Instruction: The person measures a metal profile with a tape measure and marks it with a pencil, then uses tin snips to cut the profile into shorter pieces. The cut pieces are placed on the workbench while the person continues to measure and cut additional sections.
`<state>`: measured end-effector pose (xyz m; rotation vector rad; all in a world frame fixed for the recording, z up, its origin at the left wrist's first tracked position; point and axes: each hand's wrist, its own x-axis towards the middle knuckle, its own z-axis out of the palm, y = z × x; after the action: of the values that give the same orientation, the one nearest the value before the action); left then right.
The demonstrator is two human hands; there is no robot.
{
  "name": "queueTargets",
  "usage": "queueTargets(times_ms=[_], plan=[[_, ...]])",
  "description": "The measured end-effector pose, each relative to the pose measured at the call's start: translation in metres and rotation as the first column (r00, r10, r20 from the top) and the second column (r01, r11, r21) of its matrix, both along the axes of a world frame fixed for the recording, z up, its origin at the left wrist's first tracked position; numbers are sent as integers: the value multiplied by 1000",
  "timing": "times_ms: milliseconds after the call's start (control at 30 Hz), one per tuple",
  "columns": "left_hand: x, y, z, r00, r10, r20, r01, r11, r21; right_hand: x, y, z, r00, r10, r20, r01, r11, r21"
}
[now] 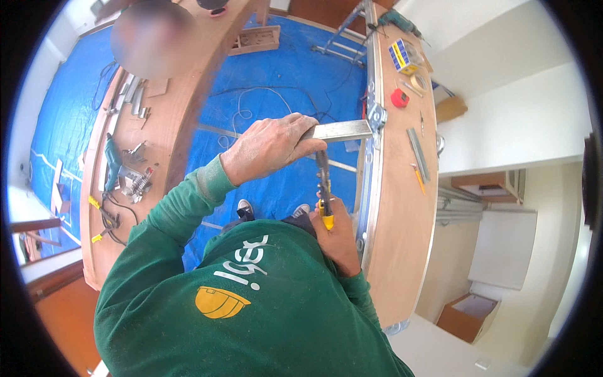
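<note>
My left hand grips the end of a silver metal channel, which stretches right to a folded-metal joint on the long aluminium frame beside the right-hand board. My right hand is closed on a yellow-handled cutting tool, held upright below the channel. Its dark jaws reach up beside my left thumb; whether they touch the metal I cannot tell.
Left bench holds a teal drill, metal offcuts and tools. Right board holds a red tape measure, pencil and another drill. Cables lie on blue floor sheeting. A blurred shape, possibly a person, is at upper left.
</note>
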<state>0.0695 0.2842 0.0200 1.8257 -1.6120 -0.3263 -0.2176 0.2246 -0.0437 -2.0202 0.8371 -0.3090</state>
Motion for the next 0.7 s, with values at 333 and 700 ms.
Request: queueTargets(times_ms=[333, 700], plan=[[12, 38, 22, 988, 142, -51, -141, 990, 23, 30, -19, -14, 966, 202, 161, -189, 978, -88], [-5, 24, 22, 990, 143, -20, -141, 988, 58, 20, -38, -8, 952, 236, 194, -238, 971, -15]])
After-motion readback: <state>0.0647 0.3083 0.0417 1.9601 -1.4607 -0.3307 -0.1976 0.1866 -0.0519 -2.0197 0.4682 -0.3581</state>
